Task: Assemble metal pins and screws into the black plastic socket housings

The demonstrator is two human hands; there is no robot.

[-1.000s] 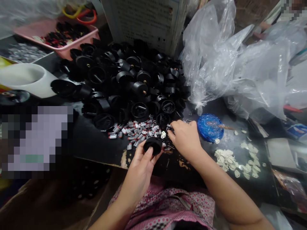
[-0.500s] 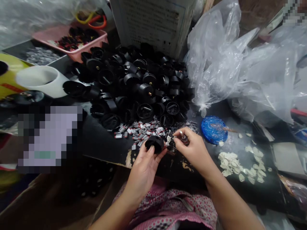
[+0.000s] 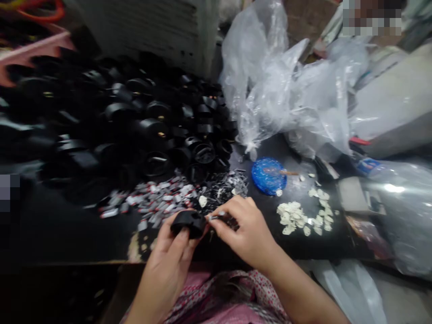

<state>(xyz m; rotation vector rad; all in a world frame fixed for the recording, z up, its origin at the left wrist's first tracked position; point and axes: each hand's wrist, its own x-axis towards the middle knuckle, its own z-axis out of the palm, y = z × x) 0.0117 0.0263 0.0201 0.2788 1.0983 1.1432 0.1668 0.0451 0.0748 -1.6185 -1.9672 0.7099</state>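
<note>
My left hand is closed around a black round plastic cup-shaped part, its thumb at the part's opening. Close against that part's right side is my right hand, thumb and forefinger pinched on a small light metallic piece. Whether this piece touches the black part I cannot tell; motion blurs it. Something dark and shiny shows inside the right fingers. Just beyond the hands lie many small grey-and-red cylinders and a heap of thin dark metal bits. A white flat piece rests by that heap.
A large pile of black round parts covers the back left. Right of the hands are a blue round lid with a brown stick and scattered white flat pieces. Clear plastic bags fill the back right. A pink basket stands far left.
The view has turned right, so the table's things appear further left. Both hands have drawn back nearer the body, and the right fingertips are now closer to the black part.
</note>
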